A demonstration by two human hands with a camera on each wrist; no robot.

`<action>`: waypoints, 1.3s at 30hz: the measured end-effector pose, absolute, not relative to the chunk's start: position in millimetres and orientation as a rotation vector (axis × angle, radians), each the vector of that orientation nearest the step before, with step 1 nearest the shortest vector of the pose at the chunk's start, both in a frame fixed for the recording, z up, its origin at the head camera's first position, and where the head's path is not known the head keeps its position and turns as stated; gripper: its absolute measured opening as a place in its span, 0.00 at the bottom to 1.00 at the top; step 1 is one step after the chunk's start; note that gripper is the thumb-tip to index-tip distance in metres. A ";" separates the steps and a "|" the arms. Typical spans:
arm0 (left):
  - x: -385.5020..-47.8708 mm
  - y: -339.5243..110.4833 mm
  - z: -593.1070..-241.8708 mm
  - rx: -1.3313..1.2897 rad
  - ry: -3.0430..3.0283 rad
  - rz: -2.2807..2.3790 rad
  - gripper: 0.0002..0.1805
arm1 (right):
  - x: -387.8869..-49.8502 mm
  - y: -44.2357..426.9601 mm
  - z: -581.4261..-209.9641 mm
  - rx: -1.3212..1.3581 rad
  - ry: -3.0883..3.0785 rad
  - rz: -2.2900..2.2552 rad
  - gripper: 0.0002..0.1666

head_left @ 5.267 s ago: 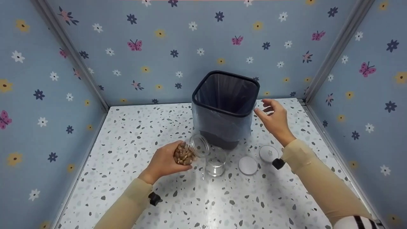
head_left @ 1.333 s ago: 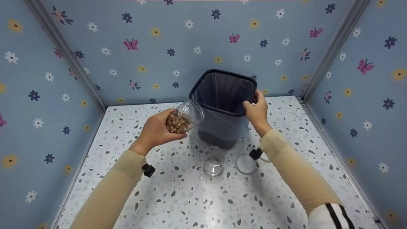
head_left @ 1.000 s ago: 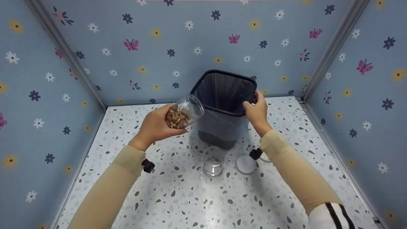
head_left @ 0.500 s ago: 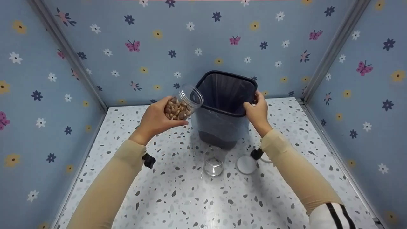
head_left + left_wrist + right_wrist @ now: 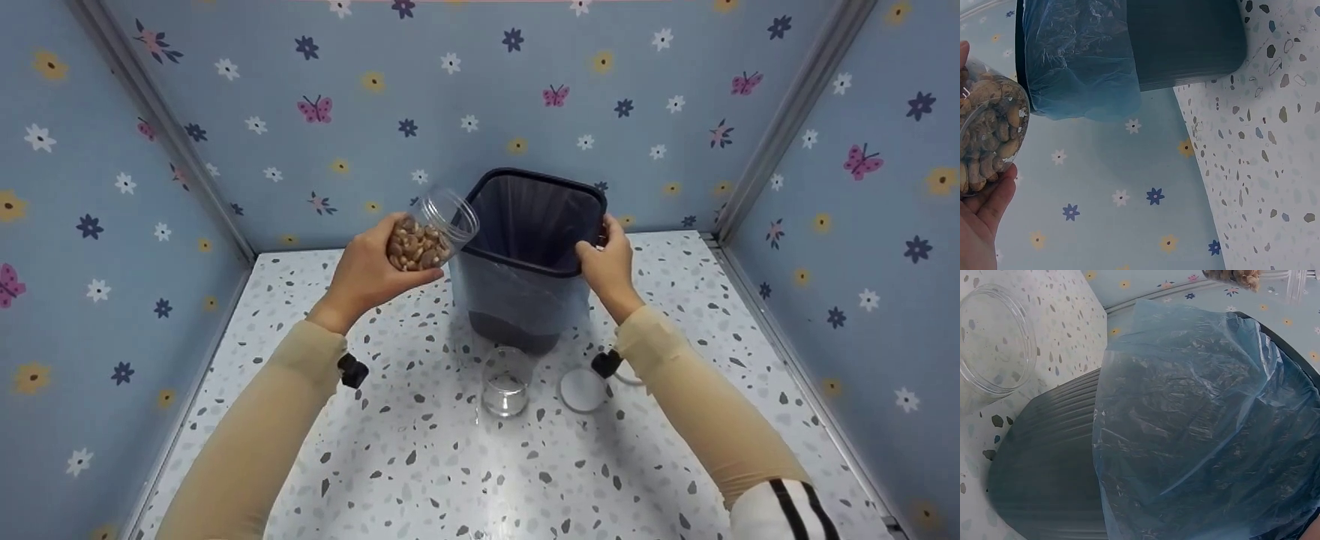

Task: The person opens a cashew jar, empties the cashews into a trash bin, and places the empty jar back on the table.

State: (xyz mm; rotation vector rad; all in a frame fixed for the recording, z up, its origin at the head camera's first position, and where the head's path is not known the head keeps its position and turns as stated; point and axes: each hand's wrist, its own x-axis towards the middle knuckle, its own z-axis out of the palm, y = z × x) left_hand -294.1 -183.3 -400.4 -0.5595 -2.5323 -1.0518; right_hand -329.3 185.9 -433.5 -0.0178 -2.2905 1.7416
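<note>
My left hand (image 5: 366, 270) grips a clear, uncapped jar (image 5: 448, 212) partly filled with brown, nut-like pieces (image 5: 417, 246). The jar is tilted, its mouth at the left rim of a dark trash bin (image 5: 517, 334); the pieces still lie in its lower part. In the left wrist view, fingers and palm (image 5: 985, 225) support the jar (image 5: 999, 126). My right hand (image 5: 609, 266) holds the bin's right rim, thumb inside and fingers outside. A translucent blue liner (image 5: 1185, 422) folds over the bin's rim in the right wrist view.
A second clear jar (image 5: 505, 394), open and without contents, stands in front of the bin. Right of it lies a white lid (image 5: 583, 391); another lid (image 5: 628, 373) is partly behind the right sleeve. Flowered walls enclose the speckled table (image 5: 420, 480).
From beside the second jar, my left hand has lifted the filled jar to the bin's rim, rising further in the last second. My right hand has moved onto the rim and stayed there.
</note>
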 end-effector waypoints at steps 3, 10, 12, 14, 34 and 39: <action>-295.9 -182.6 -397.1 -0.556 -2.536 -1.063 0.50 | -329.9 185.8 -433.4 -0.023 -2.291 1.732 0.44; -300.0 -180.3 -390.1 -0.541 -2.549 -1.097 0.51 | -329.6 185.7 -432.3 -0.036 -2.294 1.736 0.45; -301.2 -179.8 -388.6 -0.542 -2.547 -1.100 0.51 | -329.0 185.7 -432.2 -0.033 -2.294 1.739 0.46; -302.2 -179.6 -387.2 -0.545 -2.550 -1.107 0.52 | -328.9 185.8 -432.2 -0.032 -2.294 1.736 0.45; -315.7 -170.2 -373.1 -0.627 -2.563 -1.038 0.48 | -329.2 186.2 -433.0 -0.045 -2.292 1.733 0.45; -319.9 -168.8 -369.7 -0.659 -2.568 -1.015 0.49 | -329.0 186.6 -433.6 -0.035 -2.301 1.733 0.46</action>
